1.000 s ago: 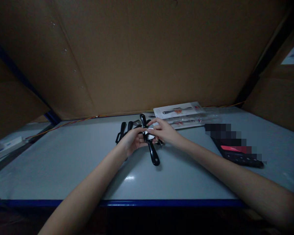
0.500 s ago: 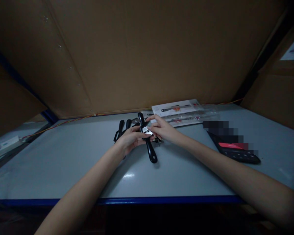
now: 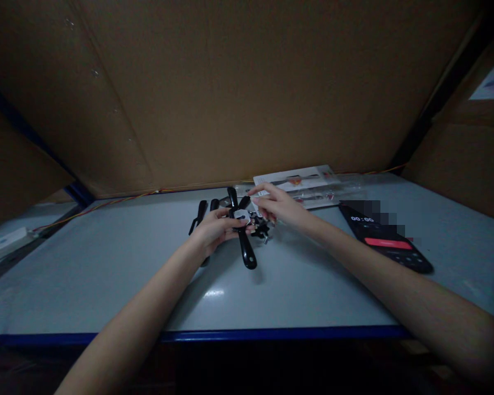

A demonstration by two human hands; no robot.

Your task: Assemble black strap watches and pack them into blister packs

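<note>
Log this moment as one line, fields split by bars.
left hand: holds black-handled tool | right hand: near tool, hold unclear | phone: lying on table, to the right

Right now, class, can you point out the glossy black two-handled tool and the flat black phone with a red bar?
Glossy black two-handled tool (image 3: pixel 247 249): head view, on its lower handle.
Flat black phone (image 3: pixel 387 242): head view, on the red bar across its screen.

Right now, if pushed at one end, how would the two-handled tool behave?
The tool looks stiff: its near handle juts out without visible sag. That glossy handle may feel slippery. A push would probably pivot it, since the left hand grips only its middle.
</note>
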